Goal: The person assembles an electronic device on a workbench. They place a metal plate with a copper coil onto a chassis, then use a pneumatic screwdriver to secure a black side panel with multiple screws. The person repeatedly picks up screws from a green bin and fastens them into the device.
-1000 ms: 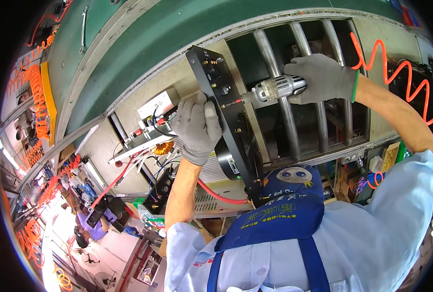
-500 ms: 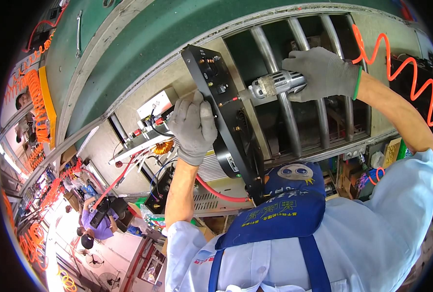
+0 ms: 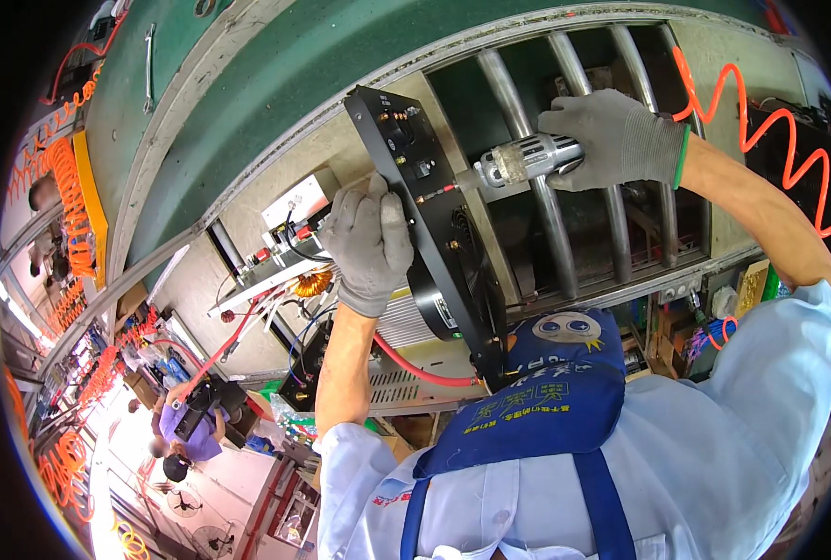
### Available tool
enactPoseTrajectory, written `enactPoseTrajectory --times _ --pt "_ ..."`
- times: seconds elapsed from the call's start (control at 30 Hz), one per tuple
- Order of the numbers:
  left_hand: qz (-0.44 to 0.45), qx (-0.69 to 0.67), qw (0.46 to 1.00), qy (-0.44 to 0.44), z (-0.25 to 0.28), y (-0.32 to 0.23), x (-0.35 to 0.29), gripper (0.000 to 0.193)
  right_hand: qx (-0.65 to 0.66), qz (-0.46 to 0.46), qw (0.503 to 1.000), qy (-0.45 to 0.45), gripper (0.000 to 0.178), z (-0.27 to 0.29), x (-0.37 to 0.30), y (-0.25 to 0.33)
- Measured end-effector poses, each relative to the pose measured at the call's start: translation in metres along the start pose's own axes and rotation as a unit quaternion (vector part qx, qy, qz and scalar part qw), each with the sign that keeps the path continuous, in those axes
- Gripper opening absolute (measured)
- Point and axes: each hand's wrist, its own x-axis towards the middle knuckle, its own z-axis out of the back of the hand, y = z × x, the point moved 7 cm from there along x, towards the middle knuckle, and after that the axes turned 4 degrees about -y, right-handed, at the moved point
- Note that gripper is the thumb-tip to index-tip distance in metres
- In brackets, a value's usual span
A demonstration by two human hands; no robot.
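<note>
My right hand point(image 3: 612, 140), in a grey knit glove, is wrapped round a silver air screwdriver point(image 3: 532, 161). The tool lies level, and its red-collared bit point(image 3: 444, 190) meets the face of an upright black metal panel point(image 3: 392, 140). My gloved left hand point(image 3: 369, 247) grips the panel from its other side, with the fingers bent against it; part of that grip is hidden. Behind the panel is an opened device with a copper-wound ring coil point(image 3: 313, 283), loose wires and a silver motor-like cylinder point(image 3: 406, 317). A thick red cable point(image 3: 415, 370) runs below it.
Steel rollers point(image 3: 554, 233) span the gap right of the panel. An orange coiled air hose point(image 3: 789, 140) hangs at the far right. A wrench point(image 3: 149, 70) lies on the green surface point(image 3: 247, 121). Another person point(image 3: 191, 429) in purple is at the lower left, beyond several orange hoses.
Both hands, the screwdriver and the panel keep nearly the same places, with only a slight shift in the picture. The bit still touches the panel. The person in the background has moved slightly.
</note>
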Motion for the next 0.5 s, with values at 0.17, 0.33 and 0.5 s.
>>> enactPoseTrajectory --times 0.17,0.33,0.5 --pt "0.014 0.016 1.0 0.007 0.001 -0.001 0.001 0.025 -0.019 0.002 1.0 -0.007 0.058 0.006 0.0 0.002" --pt "0.018 0.01 1.0 0.014 0.0 0.0 0.001 0.026 -0.032 -0.001 0.999 -0.028 0.057 0.008 0.0 0.002" --pt "0.002 0.0 1.0 0.008 0.0 0.001 -0.001 0.028 -0.035 0.026 0.999 -0.02 0.058 0.015 0.003 0.005"
